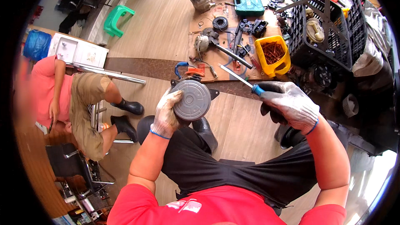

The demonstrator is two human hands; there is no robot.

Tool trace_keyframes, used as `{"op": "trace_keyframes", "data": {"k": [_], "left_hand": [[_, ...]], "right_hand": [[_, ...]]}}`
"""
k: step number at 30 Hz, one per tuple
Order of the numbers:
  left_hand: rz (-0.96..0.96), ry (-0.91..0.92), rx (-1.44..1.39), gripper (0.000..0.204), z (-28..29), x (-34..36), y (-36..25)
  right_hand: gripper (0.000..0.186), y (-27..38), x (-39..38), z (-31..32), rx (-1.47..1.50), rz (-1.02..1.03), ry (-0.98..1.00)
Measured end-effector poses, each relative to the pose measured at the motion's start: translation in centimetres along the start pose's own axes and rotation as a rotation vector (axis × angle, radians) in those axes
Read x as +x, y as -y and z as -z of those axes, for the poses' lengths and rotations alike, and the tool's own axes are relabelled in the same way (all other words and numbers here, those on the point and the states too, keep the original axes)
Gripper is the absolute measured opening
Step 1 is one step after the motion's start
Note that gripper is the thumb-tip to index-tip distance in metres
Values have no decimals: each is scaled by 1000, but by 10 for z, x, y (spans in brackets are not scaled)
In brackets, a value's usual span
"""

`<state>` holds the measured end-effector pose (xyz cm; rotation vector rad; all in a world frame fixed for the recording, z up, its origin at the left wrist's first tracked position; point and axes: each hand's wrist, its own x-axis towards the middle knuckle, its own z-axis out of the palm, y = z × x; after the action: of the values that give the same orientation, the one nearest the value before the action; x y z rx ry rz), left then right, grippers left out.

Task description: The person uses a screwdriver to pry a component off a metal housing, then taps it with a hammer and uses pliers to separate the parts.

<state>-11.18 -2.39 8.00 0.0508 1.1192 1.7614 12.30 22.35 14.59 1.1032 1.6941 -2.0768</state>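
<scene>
My gloved left hand [166, 114] grips a round grey metal part [191, 100] with a flat ringed face and dark mounting tabs, held above my lap. My gloved right hand [287, 104] is closed on a screwdriver [258, 90] with a blue handle, its long shaft pointing up and left, apart from the grey part. Just beyond the grey part lie an orange object [195, 71] and a blue curved piece [179, 68]. A worn board [231, 74] ahead bears assorted dark parts and tools.
A yellow container of rusty screws [268, 66], teal case [246, 3] and black crates [336, 54] stand ahead and right. At left are a green stool [114, 18], a white cabinet [91, 56] and a seated person in a pink shirt [52, 89], boots near my left side.
</scene>
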Motion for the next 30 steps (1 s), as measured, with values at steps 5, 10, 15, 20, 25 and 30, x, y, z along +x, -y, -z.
{"op": "trace_keyframes", "data": {"k": [5, 10, 15, 20, 25, 30], "left_hand": [[4, -113, 138, 42, 2, 2, 6], [-13, -120, 289, 47, 0, 1, 9], [-47, -70, 385, 58, -13, 3, 12], [-85, -27, 593, 66, -8, 2, 9], [-140, 62, 804, 66, -2, -5, 16], [-161, 81, 864, 63, -1, -4, 27]], "right_hand": [[44, -2, -5, -4, -230, 29, 107], [39, -9, 7, -7, -264, 79, 114], [36, -8, 8, -8, -265, 87, 100], [36, -5, 6, -8, -329, 127, 64], [37, -17, 4, -2, -584, 356, 6], [33, -11, -6, -7, -770, 410, -58]]}}
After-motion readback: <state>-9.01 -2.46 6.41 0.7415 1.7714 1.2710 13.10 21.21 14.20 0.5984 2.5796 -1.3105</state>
